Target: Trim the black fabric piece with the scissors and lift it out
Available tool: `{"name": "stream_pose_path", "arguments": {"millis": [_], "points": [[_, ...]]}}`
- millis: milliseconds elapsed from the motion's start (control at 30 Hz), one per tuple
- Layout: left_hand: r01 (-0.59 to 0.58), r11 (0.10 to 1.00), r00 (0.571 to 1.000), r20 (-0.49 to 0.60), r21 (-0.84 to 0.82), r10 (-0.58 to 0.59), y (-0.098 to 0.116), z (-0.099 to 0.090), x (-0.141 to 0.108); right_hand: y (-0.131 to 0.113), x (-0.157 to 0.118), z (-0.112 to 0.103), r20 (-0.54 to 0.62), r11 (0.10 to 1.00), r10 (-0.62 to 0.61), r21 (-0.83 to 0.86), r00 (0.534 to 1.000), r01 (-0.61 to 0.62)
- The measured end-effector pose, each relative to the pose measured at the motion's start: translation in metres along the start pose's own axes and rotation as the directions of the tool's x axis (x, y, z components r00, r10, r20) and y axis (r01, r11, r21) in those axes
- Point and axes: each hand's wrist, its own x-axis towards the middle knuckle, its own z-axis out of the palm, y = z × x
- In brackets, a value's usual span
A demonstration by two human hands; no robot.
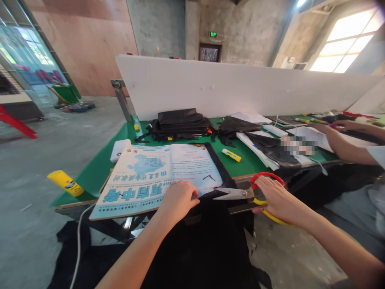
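Note:
My right hand [269, 196] is closed round the red and yellow handles of a pair of scissors [231, 194]. The blades point left, slightly apart, by a dark strip of material [210, 195]. My left hand [180, 198] rests at the front edge of an open book [150, 168], its fingers curled together near the left end of that strip; what they pinch is too small to name. Blue and white pages show, with two tiny dark scraps [209, 177] on the right one. Black material [215, 158] sticks out from under the book's right side.
A yellow glue stick [231, 155] lies right of the book, and a yellow tube [65, 183] at the left table corner. Stacked black sheets [182, 123] sit behind, before a white partition [195, 86]. At right, another person's arms [337, 140] reach over papers.

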Motion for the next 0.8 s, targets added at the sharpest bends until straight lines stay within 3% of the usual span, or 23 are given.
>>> {"name": "stream_pose_path", "arguments": {"millis": [200, 433, 667, 800], "points": [[0.014, 1.0, 0.999, 0.041, -0.021, -0.013, -0.003, -0.002, 0.007, -0.005, 0.039, -0.02, 0.063, 0.988, -0.134, -0.063, 0.989, 0.138], [-0.023, 0.996, 0.996, 0.083, 0.089, 0.015, -0.009, -0.001, 0.009, 0.02, 0.076, -0.029, 0.132, 0.97, -0.241, 0.019, 0.961, 0.241], [-0.083, 0.977, 0.991, 0.118, 0.194, 0.06, -0.008, -0.001, 0.01, 0.024, 0.094, -0.04, 0.282, 0.978, -0.202, 0.102, 0.938, 0.18], [-0.102, 0.971, 0.989, 0.128, 0.216, 0.075, -0.007, -0.002, 0.008, 0.027, 0.103, -0.034, 0.32, 0.968, -0.248, 0.112, 0.914, 0.224]]}}
